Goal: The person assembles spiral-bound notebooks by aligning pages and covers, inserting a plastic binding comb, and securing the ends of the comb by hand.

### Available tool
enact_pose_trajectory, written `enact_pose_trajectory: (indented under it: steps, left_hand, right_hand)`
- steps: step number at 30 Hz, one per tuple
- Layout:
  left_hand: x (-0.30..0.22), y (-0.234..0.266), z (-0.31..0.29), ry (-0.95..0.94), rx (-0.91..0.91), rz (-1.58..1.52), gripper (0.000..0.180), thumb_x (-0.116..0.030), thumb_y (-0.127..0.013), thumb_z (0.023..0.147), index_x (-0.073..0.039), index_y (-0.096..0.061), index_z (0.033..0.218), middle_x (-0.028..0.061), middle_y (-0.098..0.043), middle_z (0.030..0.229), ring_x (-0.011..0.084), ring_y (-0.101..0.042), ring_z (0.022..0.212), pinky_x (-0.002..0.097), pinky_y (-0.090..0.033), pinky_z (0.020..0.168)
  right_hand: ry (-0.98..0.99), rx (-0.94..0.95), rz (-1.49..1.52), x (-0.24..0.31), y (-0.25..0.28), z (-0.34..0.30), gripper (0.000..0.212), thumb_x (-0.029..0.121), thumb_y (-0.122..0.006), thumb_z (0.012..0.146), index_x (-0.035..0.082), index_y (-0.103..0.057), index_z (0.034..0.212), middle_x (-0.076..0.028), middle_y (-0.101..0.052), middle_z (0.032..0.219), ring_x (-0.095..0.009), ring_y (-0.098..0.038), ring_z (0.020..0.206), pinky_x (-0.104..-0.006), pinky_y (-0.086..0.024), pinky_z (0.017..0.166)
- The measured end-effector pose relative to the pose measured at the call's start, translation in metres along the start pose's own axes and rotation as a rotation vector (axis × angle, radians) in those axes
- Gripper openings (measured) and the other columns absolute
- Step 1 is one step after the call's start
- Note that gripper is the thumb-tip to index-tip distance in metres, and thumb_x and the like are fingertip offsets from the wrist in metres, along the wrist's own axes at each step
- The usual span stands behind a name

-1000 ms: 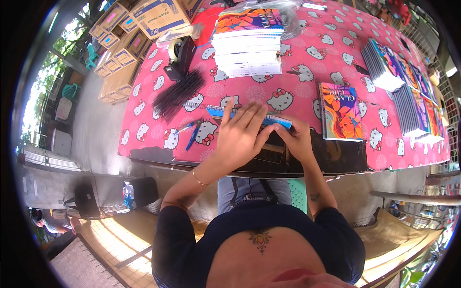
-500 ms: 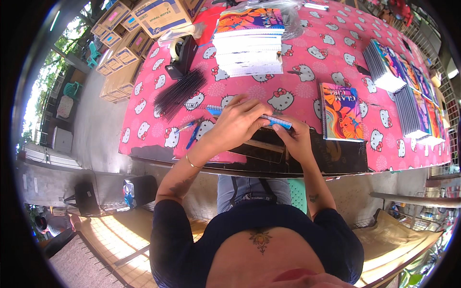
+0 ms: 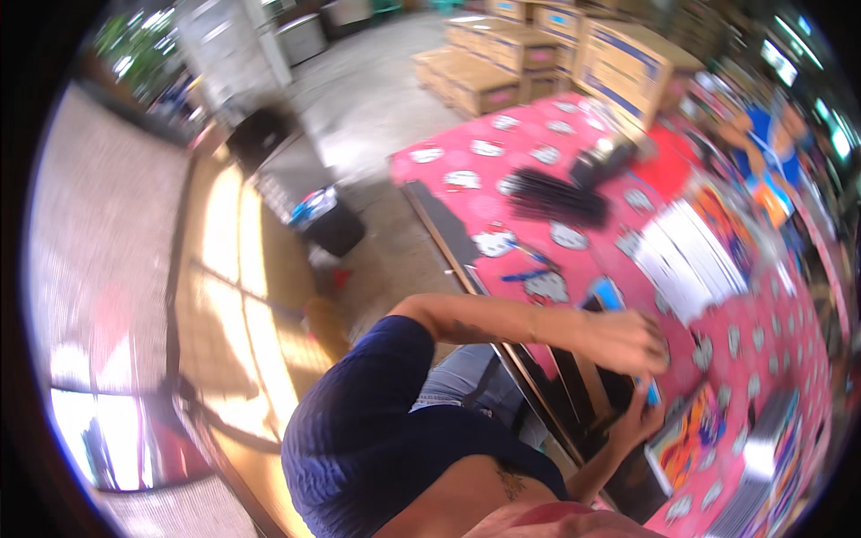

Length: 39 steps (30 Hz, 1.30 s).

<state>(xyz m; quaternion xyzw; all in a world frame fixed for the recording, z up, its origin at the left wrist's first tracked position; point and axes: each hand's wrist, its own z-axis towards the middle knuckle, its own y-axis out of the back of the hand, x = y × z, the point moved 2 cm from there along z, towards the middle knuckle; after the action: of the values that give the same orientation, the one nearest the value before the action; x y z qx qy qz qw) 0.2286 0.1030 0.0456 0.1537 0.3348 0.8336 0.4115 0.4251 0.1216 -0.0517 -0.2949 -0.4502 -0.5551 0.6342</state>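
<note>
A spiral notebook with blue showing at its edge stands tilted over the near edge of the table, mostly hidden by my hands. My left hand is closed over its upper edge; motion smears the fingers. My right hand grips the near end, thumb along the blue edge. Beyond my left forearm, blue pens lie on the pink cloth. Farther off is a bundle of black binding coils, beside a black tape dispenser. A notebook with a colourful cover lies to the right of my right hand.
A tall stack of white-paged notebooks stands on the table. More notebooks are piled at the right. Cardboard boxes stand behind. Another person in blue is at the far right. A dark bin stands on the floor.
The view has swung to the left and tilted, so the table now sits at the right. Both hands stay at the notebook; the left one looks more curled.
</note>
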Motion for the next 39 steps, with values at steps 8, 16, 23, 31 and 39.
enact_pose_trajectory:
  steps: [8,16,23,31,39]
  left_hand:
    - [-0.061,-0.053,-0.057,0.285,0.054,0.067,0.095,-0.058,-0.066,0.083,0.000,-0.036,0.151,0.0170,-0.023,0.165,0.0346,-0.017,0.154,0.0649,-0.013,0.120]
    - [-0.069,-0.077,-0.070,0.328,-0.023,-0.011,0.100,-0.059,-0.062,0.085,0.004,-0.028,0.155,0.0187,-0.019,0.166,0.0341,-0.014,0.155,0.0639,-0.009,0.120]
    - [-0.056,-0.058,-0.046,0.331,0.060,0.149,0.103,-0.065,-0.057,0.085,0.003,-0.025,0.156,0.0205,-0.018,0.166,0.0342,-0.011,0.156,0.0635,-0.009,0.120]
    - [-0.062,-0.060,-0.046,0.353,0.174,-0.061,0.096,-0.060,-0.055,0.090,0.006,-0.028,0.154,0.0210,-0.021,0.165,0.0355,-0.014,0.155,0.0639,-0.011,0.120]
    - [-0.073,-0.055,-0.041,0.287,0.060,0.035,0.091,-0.054,-0.059,0.089,0.006,-0.033,0.151,0.0226,-0.030,0.160,0.0381,-0.022,0.152,0.0638,-0.013,0.120]
  right_hand:
    - [0.015,-0.151,-0.117,-0.017,-0.004,-0.003,0.034,0.024,-0.062,0.103,-0.010,-0.064,0.110,-0.014,-0.070,0.101,-0.017,-0.061,0.086,-0.0331,-0.050,0.077]
    - [0.002,-0.045,-0.122,-0.020,0.007,-0.001,0.034,0.022,-0.059,0.104,-0.010,-0.062,0.114,-0.016,-0.070,0.104,-0.019,-0.065,0.088,-0.0324,-0.051,0.078]
    - [-0.138,0.066,-0.065,-0.019,0.007,-0.001,0.029,0.017,-0.058,0.103,-0.010,-0.062,0.114,-0.014,-0.070,0.101,-0.017,-0.063,0.086,-0.0339,-0.050,0.074]
    - [0.040,0.007,-0.063,-0.008,-0.004,-0.002,0.027,0.017,-0.059,0.103,-0.009,-0.064,0.106,-0.012,-0.068,0.095,-0.016,-0.060,0.083,-0.0334,-0.049,0.072]
    - [0.055,0.014,-0.084,-0.038,0.012,-0.006,0.029,0.018,-0.059,0.103,-0.010,-0.065,0.109,-0.014,-0.069,0.099,-0.019,-0.061,0.085,-0.0341,-0.049,0.076]
